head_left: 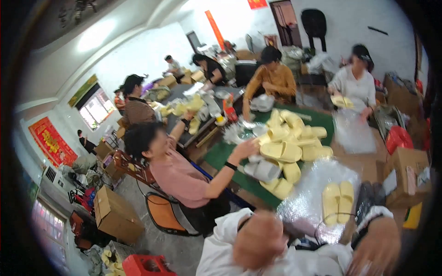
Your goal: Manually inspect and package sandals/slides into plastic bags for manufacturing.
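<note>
My left hand [258, 240], in a white sleeve, is raised close in front of me. Motion smears its fingers, so what they do is hidden. My right hand [378, 246] is low at the right, fingers stretched downward and partly cut off by the lower edge; nothing shows in it. Between and beyond my hands, a pair of pale yellow slippers [338, 202] lies side by side on a stack of clear plastic bags [301, 200]. Neither hand touches them. Dark grey slippers [368, 200] lie just right of that pair.
Past the bags, a heap of yellow slippers [294, 133] covers the green table top [221, 154], with grey slippers [262, 170] at its near side. A person in pink [182, 181] reaches into the heap from the left. A cardboard box [405, 177] stands right.
</note>
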`<act>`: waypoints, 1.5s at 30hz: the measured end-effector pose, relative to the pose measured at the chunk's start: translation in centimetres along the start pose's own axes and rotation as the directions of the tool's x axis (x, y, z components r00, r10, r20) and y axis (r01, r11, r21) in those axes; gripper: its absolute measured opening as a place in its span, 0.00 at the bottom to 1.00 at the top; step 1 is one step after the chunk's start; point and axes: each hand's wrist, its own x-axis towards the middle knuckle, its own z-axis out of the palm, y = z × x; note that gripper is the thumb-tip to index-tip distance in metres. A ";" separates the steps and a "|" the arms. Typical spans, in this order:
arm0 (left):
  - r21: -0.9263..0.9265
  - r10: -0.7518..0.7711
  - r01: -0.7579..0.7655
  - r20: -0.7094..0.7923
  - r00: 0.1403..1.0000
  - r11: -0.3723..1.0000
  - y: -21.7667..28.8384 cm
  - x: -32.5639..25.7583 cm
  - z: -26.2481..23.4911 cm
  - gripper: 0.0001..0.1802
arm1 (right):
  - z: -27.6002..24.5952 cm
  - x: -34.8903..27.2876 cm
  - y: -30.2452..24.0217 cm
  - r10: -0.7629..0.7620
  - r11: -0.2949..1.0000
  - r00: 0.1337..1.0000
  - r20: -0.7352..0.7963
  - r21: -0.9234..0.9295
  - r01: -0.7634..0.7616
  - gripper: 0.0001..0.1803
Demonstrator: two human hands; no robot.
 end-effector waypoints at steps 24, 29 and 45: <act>0.581 -0.782 0.810 0.541 -0.310 0.080 -6.6 -40.2 20.1 0.48 | 13.1 -38.0 19.7 -0.050 -0.104 -0.678 -0.733 0.679 -0.726 0.17; 0.371 -0.758 0.874 0.456 -0.466 -0.314 -8.4 -40.9 20.1 0.53 | 13.4 -36.3 21.8 -0.281 -0.015 -0.720 -0.634 0.754 -0.657 0.14; 0.530 -0.549 0.829 0.645 -0.531 -0.179 -10.4 -50.0 18.6 0.08 | 11.3 -37.5 23.6 -0.012 0.811 -0.980 -0.200 0.571 -0.127 0.24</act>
